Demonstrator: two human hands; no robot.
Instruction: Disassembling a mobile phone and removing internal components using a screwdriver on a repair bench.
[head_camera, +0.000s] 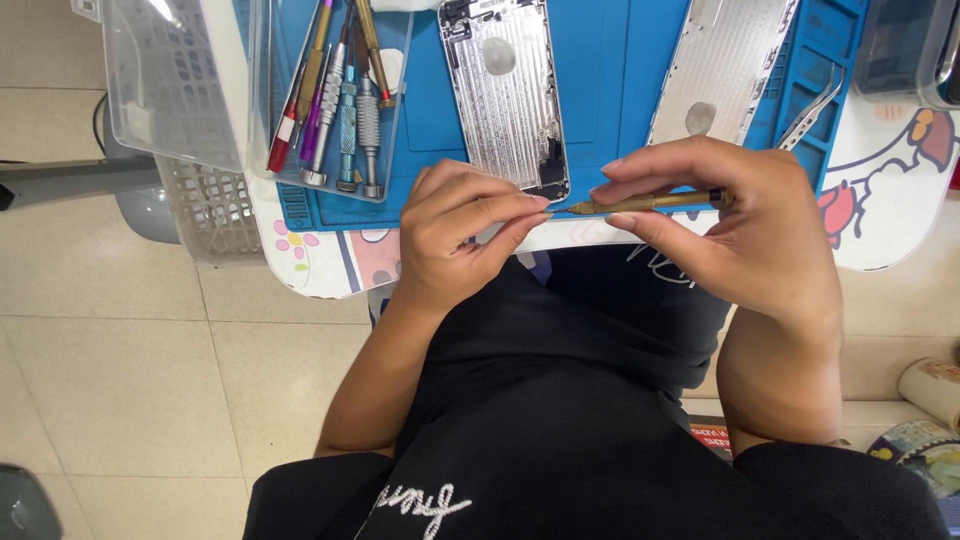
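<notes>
Pinching shut: right-hand fingers (640, 215) gripping gold screwdriver (650, 202), left-hand fingers (500, 205) closing at its tip. Lying just beyond fingertips: silver phone chassis (505, 90) on blue mat (600, 70); spare screwdrivers (340, 100) further left.

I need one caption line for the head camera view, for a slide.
Right hand holds a gold screwdriver, left hand pinches at its tip, above a blue work mat with two opened phone housings.
</notes>
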